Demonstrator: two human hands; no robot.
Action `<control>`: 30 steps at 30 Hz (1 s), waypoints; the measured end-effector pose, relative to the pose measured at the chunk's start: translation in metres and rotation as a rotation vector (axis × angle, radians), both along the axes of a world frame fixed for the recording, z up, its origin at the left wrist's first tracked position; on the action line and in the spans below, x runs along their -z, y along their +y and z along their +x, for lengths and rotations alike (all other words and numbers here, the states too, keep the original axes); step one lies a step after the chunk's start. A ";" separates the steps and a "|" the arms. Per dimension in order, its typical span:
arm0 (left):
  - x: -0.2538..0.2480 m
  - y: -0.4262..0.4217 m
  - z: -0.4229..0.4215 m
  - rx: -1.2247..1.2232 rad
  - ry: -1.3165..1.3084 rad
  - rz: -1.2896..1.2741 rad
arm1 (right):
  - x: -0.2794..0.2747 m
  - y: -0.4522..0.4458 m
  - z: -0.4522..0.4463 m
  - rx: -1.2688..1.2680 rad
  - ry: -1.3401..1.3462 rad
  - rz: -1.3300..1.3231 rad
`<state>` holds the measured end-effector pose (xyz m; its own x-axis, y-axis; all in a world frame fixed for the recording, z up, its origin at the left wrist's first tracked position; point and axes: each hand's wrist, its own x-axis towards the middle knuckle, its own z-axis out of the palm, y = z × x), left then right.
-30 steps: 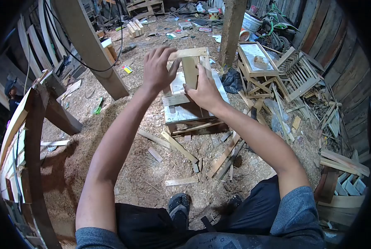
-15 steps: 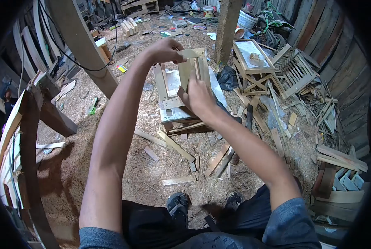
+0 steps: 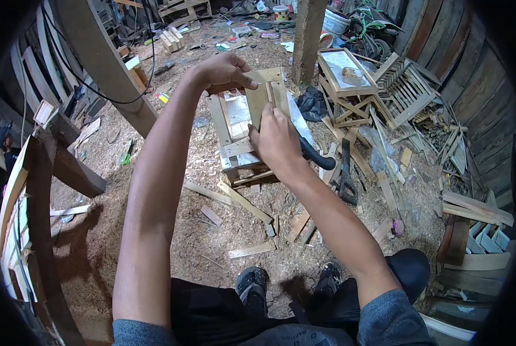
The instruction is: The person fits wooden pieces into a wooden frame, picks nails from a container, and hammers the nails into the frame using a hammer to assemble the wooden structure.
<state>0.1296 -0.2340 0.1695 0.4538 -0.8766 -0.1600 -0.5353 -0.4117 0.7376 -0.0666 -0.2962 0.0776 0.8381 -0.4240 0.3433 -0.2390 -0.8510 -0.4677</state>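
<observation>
A small wooden frame point(image 3: 218, 118) of pale strips lies on a low stand point(image 3: 228, 162) with a whitish top. My left hand point(image 3: 226, 72) is closed at the frame's far end, its thumb on the top of a flat wooden slat point(image 3: 258, 99). Lower on the same slat, my right hand point(image 3: 276, 135) is closed with its fingers toward the slat's edge; its palm side is hidden. Just right of this hand, a curved black handle point(image 3: 321, 160) sticks out past the stand, its other end hidden.
A black-handled tool point(image 3: 346, 173) and loose wood strips point(image 3: 243, 202) lie on the shaving-covered floor. A wooden post point(image 3: 307, 43) rises behind the stand. To the right are a tray-topped wooden stand point(image 3: 341, 72) and a slatted rack point(image 3: 411, 95). Another person point(image 3: 8, 144) shows at far left.
The view has shifted slightly, and more of the curved black handle and black tool shows. Both hands stay at the slat. My right knee now shows farther out to the right.
</observation>
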 end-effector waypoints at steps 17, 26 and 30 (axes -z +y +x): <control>0.001 0.005 0.000 -0.009 -0.021 -0.085 | -0.011 0.001 0.005 -0.017 0.056 0.034; 0.002 0.004 -0.003 0.004 -0.054 -0.101 | -0.004 -0.001 0.007 -0.031 0.007 0.078; 0.000 0.005 -0.005 -0.039 -0.072 -0.075 | 0.004 -0.004 0.008 -0.035 0.008 0.077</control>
<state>0.1248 -0.2294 0.1694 0.4960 -0.8663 -0.0599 -0.5724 -0.3781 0.7276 -0.0585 -0.3000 0.0740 0.8553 -0.4195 0.3041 -0.2139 -0.8205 -0.5302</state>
